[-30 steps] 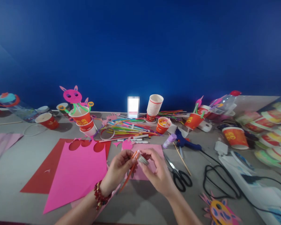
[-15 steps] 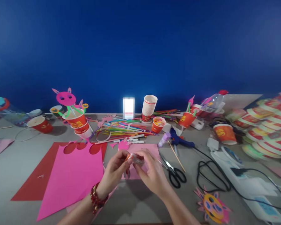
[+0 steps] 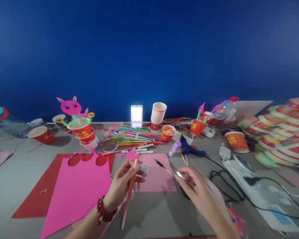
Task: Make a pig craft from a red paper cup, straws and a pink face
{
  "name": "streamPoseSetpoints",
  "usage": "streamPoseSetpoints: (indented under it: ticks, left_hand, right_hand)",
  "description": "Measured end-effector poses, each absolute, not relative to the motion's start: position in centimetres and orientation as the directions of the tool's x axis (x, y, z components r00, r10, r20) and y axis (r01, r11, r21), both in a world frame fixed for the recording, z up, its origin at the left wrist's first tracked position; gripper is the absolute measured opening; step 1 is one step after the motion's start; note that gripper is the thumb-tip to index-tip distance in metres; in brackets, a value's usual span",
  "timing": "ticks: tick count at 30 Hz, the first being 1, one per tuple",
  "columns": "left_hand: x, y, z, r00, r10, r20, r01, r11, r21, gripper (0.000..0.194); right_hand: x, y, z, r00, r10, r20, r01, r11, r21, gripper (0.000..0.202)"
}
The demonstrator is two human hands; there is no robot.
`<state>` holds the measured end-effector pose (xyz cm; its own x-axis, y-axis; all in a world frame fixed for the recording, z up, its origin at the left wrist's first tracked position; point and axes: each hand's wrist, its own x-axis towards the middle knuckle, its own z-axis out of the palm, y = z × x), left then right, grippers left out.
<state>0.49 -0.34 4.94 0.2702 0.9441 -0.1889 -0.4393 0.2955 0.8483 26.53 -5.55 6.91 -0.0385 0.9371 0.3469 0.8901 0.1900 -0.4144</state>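
Observation:
My left hand (image 3: 122, 181) is closed around a long, thin orange-and-white strip (image 3: 128, 202) that slants down toward the table's front. A small clear-grey piece (image 3: 145, 169), whose kind I cannot make out, sticks out beside its fingers. My right hand (image 3: 200, 187) lies over the black-handled scissors (image 3: 178, 173), thumb and forefinger closed about them near the pivot; it hides most of the handles. Between the hands, a pink sheet (image 3: 156, 182) lies flat with a slim black-and-white pen (image 3: 161, 164) on it. A pink paper cutout (image 3: 132, 155) rests behind my left hand.
Bright pink foam (image 3: 77, 196) with round cut-outs overlaps a red sheet (image 3: 35, 196). Behind are markers (image 3: 144, 149), coloured sticks (image 3: 129, 136) and stacked cups (image 3: 158, 114). On the right are a blue glue gun (image 3: 191, 149), its cord and a power strip (image 3: 259, 196).
My right hand has left the left hand and moved right onto the scissors. The left hand stays near its place, and the orange-and-white strip now shows hanging from it. The pen is uncovered.

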Motion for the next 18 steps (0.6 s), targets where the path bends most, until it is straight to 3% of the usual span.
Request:
streamPoseSetpoints:
  ticks: [3, 7, 14, 18]
  left_hand:
    - [0.6, -0.6, 5.0, 0.263, 0.944, -0.197, -0.471, 0.304, 0.828, 0.019]
    - [0.8, -0.8, 5.0, 0.274, 0.942, -0.196, -0.476, 0.31, 0.823, 0.02]
    - [0.9, -0.7, 4.7, 0.258, 0.947, -0.193, -0.501, 0.302, 0.811, 0.016]
    - [0.8, -0.8, 4.6, 0.299, 0.939, -0.171, -0.56, 0.317, 0.765, 0.015]
  right_hand:
    - [29.2, -8.0, 4.0, -0.018, 0.943, 0.332, 0.961, 0.108, -0.255, 0.025]
    - [30.6, -9.2, 0.6, -0.004, 0.949, 0.316, 0.986, 0.057, -0.157, 0.028]
    - [30.8, -8.5, 0.3, 0.033, 0.973, 0.228, 0.983, 0.01, -0.185, 0.012]
    - [31.3, -9.3, 0.6, 0.115, 0.983, 0.143, 0.959, -0.073, -0.274, 0.009]
